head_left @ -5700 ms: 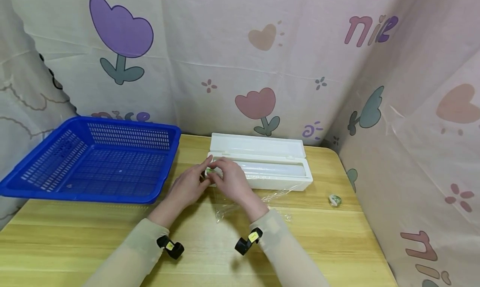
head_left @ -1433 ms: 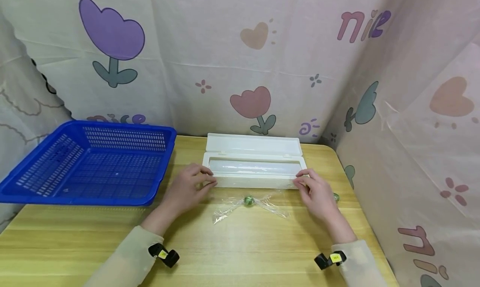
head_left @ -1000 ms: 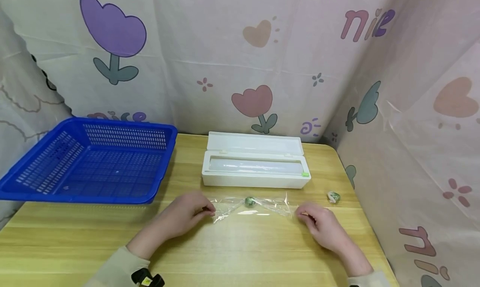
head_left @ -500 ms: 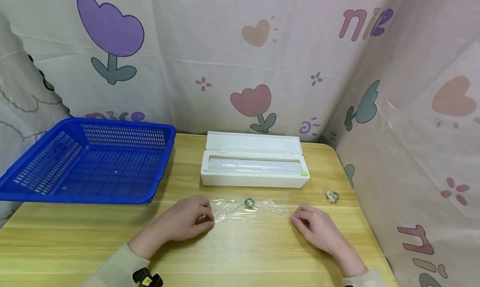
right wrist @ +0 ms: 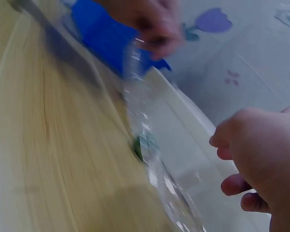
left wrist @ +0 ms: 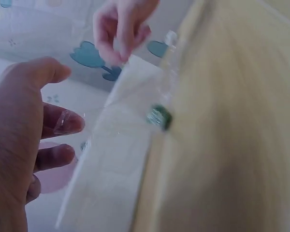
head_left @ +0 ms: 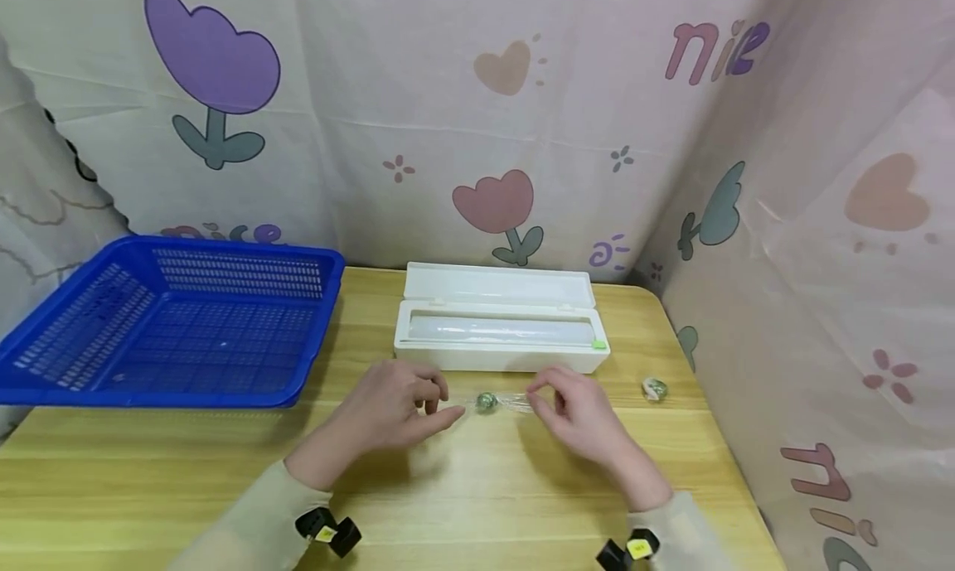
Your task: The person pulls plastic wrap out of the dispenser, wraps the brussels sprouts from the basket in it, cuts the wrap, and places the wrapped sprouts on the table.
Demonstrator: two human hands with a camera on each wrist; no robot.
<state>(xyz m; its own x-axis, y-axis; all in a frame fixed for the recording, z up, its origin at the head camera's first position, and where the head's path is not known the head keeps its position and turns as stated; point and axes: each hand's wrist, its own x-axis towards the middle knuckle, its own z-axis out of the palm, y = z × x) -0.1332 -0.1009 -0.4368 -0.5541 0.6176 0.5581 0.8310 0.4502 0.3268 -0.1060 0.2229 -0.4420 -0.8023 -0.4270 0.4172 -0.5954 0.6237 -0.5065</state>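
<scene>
A small round green lump (head_left: 487, 403) lies on the table, wrapped in a strip of clear cling film (head_left: 515, 402). My left hand (head_left: 403, 405) is left of the lump with thumb and fingers apart; a bit of film clings to a finger (left wrist: 70, 122) in the left wrist view. My right hand (head_left: 578, 409) is on the other side, fingertips by the film's right end; in the right wrist view its fingers (right wrist: 234, 185) are parted beside the film. Just behind stands a white cling film dispenser (head_left: 492, 360), lid up, with its roll and green slide cutter showing.
A blue plastic basket (head_left: 224, 395) occupies the table's left side. A second green-and-white lump (head_left: 655, 389) lies near the right edge of the wooden table (head_left: 477, 505). Printed curtains (head_left: 373, 74) hang behind and on the right.
Earlier both hands were at the dispenser, then spread at the ends of a film sheet before it. Now they have moved inward toward the lump, and the film looks narrower.
</scene>
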